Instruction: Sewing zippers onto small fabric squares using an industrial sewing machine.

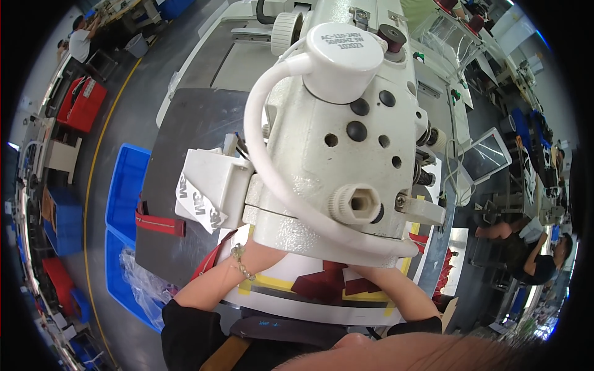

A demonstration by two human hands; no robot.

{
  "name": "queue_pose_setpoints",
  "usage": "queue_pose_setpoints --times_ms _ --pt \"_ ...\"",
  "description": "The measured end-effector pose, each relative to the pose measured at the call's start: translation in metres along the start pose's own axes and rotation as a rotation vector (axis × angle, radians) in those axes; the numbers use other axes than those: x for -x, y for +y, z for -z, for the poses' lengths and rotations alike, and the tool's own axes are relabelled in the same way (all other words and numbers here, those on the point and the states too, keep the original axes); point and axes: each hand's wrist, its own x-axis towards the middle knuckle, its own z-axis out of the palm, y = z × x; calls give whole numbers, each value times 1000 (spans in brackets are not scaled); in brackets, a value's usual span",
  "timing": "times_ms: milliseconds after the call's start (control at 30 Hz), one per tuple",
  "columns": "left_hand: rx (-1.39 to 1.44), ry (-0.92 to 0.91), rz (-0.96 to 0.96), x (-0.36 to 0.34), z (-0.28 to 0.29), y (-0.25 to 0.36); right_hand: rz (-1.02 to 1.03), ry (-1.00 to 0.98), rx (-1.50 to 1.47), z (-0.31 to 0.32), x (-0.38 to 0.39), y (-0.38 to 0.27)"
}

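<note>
Beneath the head of the white sewing machine [309,167], the left hand [267,255] and right hand [366,272] are largely hidden, so finger grip cannot be determined. Dark red cloth [318,286] lies on the white surface [278,267] between the wrists, beside yellow tape [364,296]. Sound practice would be flat cloth, even guiding from both sides, and fingers clear of the stitching point.

A pale beaded bracelet [241,262] circles the left wrist [255,260], with one loose black sleeve [193,331] below it and another black sleeve [416,326] well to its right.
</note>
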Motion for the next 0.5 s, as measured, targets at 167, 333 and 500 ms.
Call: queue_pose_setpoints --times_ms 167,333,500 --pt "-36 -76 -95 -20 30 -3 -10 10 -10 -14 10 6" --pt "60 -59 -126 -22 30 -3 19 54 0 -12 6 4" --pt "105 -82 -150 -25 30 -8 68 29 46 -8 2 2"
